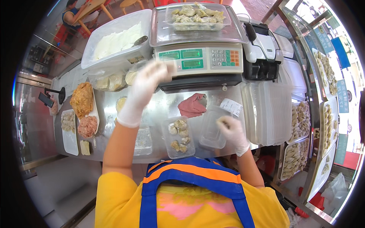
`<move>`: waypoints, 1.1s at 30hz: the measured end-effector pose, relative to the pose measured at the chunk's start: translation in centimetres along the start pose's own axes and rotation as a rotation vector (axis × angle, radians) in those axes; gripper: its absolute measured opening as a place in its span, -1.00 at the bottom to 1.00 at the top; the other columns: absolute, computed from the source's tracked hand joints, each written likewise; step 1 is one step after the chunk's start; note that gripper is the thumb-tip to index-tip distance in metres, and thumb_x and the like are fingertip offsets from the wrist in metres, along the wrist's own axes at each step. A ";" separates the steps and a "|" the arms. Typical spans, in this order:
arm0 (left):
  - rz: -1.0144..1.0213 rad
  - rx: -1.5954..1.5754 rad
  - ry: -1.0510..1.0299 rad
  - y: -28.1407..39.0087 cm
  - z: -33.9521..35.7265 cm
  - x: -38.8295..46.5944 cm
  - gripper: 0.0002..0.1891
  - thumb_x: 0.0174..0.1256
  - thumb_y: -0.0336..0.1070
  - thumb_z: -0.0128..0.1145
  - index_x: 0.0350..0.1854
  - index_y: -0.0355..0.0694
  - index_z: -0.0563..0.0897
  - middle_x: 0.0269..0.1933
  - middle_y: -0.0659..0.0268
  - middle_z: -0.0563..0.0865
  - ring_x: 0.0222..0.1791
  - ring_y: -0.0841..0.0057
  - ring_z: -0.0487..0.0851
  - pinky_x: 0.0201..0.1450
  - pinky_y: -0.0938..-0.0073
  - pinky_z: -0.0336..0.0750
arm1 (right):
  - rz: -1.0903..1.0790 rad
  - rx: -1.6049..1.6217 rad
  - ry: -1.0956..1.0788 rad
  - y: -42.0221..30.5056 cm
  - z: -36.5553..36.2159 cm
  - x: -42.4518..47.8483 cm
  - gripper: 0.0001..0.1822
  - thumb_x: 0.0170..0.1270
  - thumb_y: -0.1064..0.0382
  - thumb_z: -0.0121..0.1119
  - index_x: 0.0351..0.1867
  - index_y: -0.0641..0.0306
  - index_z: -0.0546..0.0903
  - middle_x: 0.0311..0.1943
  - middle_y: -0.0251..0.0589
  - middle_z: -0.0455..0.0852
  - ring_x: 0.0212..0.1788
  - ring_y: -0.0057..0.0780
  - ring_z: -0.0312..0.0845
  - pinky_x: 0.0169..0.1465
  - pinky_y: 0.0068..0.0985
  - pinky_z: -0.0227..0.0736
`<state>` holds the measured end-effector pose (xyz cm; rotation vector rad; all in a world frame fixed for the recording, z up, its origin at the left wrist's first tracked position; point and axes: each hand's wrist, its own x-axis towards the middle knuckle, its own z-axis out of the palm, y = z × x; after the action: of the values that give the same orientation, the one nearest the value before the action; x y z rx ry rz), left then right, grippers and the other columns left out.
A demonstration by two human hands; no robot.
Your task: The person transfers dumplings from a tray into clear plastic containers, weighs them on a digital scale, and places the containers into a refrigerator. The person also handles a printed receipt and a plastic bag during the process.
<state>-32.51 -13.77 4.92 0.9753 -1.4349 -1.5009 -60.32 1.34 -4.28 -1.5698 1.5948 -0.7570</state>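
Note:
My left hand [155, 72], in a white glove, is raised at the front left corner of the weighing scale [209, 61]. Motion blurs its fingers, so I cannot tell whether anything is between them. On the right, my gloved right hand [232, 131] is over the right side of a transparent plastic box [209, 141] with nothing seen inside. Its fingers are curled, and what they may hold is hidden. Left of that box, another transparent box [168, 152] contains several wrapped dumplings [182, 132]. A pink cloth [192, 105] lies behind the boxes, near a printed slip [231, 107].
A tub of white powder [118, 41] stands back left. On the scale's tray sits a box of dumplings [198, 18]. Ground-meat fillings [82, 99] are at the left, near wrappers [85, 147]. Stacked plastic boxes [266, 114] and a banknote counter [261, 51] stand right, beside dumpling trays [295, 159].

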 end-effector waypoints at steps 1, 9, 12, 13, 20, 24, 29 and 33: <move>-0.062 0.092 -0.103 -1.9 -0.6 -3.1 -0.73 0.37 -0.32 0.03 0.01 -0.34 0.60 -0.08 0.26 0.68 -0.03 0.53 0.62 0.07 0.46 0.50 | -0.052 -0.118 -0.109 -0.6 1.2 0.0 -0.75 0.21 0.14 0.17 -0.42 0.32 0.67 -0.49 -0.08 0.69 -0.40 -0.24 0.64 -0.30 -0.39 0.49; -0.286 -0.094 0.529 -6.9 -6.8 -19.3 -0.83 0.38 -0.37 -0.01 -0.14 -0.33 0.60 -0.14 0.25 0.67 -0.17 0.55 0.62 -0.05 0.52 0.51 | 0.017 -0.569 -0.444 -2.4 9.6 1.2 -0.72 0.10 0.11 0.09 -0.48 0.30 0.65 -0.46 0.06 0.68 -0.32 0.00 0.64 -0.15 -0.17 0.52; -0.270 -0.146 0.606 -7.6 -8.7 -21.9 -0.82 0.38 -0.37 -0.02 -0.13 -0.34 0.59 -0.14 0.24 0.67 -0.19 0.55 0.61 -0.07 0.53 0.50 | -0.045 -0.488 -0.356 -3.5 10.7 2.7 -0.76 0.12 0.16 0.07 -0.46 0.32 0.60 -0.47 0.08 0.67 -0.33 0.03 0.63 -0.18 -0.14 0.50; -0.265 -0.156 0.608 -7.5 -8.8 -22.3 -0.81 0.38 -0.36 -0.02 -0.13 -0.34 0.59 -0.14 0.24 0.67 -0.19 0.55 0.61 -0.07 0.53 0.50 | -0.064 -0.470 -0.342 -3.7 10.9 3.4 -0.76 0.13 0.17 0.07 -0.44 0.32 0.61 -0.46 0.09 0.67 -0.32 0.03 0.63 -0.17 -0.13 0.49; -0.236 -0.148 0.616 -7.0 -9.8 -23.7 -0.80 0.38 -0.36 -0.02 -0.11 -0.34 0.58 -0.15 0.24 0.67 -0.19 0.55 0.61 -0.07 0.53 0.50 | -0.112 -0.347 -0.239 -4.3 12.6 9.4 -0.78 0.18 0.22 0.04 -0.38 0.34 0.60 -0.43 0.16 0.66 -0.28 0.08 0.61 -0.12 -0.11 0.46; -0.249 -0.148 0.650 -7.7 -11.3 -24.9 -0.80 0.38 -0.35 -0.02 -0.11 -0.34 0.58 -0.16 0.25 0.67 -0.21 0.56 0.61 -0.08 0.53 0.50 | -0.258 -0.420 -0.288 -4.3 13.5 11.0 -0.72 0.21 0.16 0.05 -0.24 0.31 0.65 -0.38 0.10 0.69 -0.29 0.07 0.62 -0.14 -0.20 0.49; -0.244 -0.176 0.669 -8.2 -12.6 -24.8 -0.80 0.39 -0.33 -0.03 -0.11 -0.33 0.58 -0.15 0.25 0.67 -0.21 0.55 0.61 -0.07 0.52 0.49 | -0.275 -0.202 -0.179 -10.9 9.7 13.3 -0.68 0.15 0.17 0.16 -0.14 0.32 0.65 -0.36 0.07 0.69 -0.38 -0.10 0.64 -0.22 -0.33 0.52; -0.258 -0.137 0.653 -8.2 -12.6 -23.6 -0.79 0.38 -0.33 -0.02 -0.10 -0.33 0.58 -0.14 0.25 0.67 -0.21 0.55 0.62 -0.06 0.53 0.49 | -0.243 0.419 0.029 -16.2 8.7 17.7 -0.38 0.14 0.26 0.31 0.22 0.43 0.39 -0.43 -0.23 0.65 -0.49 -0.57 0.53 -0.36 -0.59 0.45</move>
<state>-12.68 3.74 -4.08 1.4345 -0.7526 -1.2593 -43.40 -16.48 2.68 -1.4542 1.1771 -1.1659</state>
